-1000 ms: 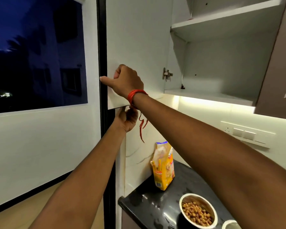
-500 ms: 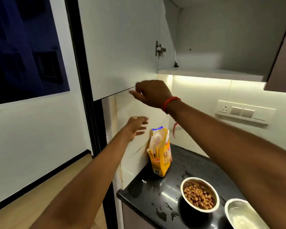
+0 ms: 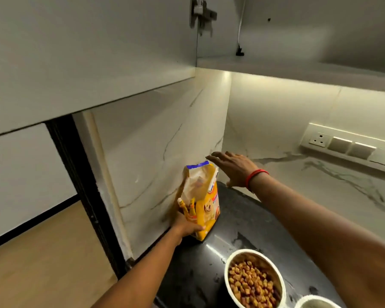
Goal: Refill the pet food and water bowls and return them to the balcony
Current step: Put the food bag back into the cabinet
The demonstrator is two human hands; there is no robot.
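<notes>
Dim, warm indoor light. Main source is a strip under the cabinet [image 3: 298, 70]. It washes the marble wall [image 3: 276, 121] bright near the top and fades lower down. White glare streaks on the wet black table [image 3: 209, 246]. Faint shadow left of the food bag [image 3: 206, 210]. Lower edge of the cabinet door [image 3: 87, 63] smeared by motion blur. Overall soft, grainy. Straight lines bow toward the frame edges.

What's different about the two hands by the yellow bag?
The left hand grips the yellow bag low on its side; the right hand holds nothing, fingers spread flat. The left hand is down by the black counter; the right hand is up near the bag's open top. Only the right wrist wears a red thread. Both reach toward the same bag.
</notes>
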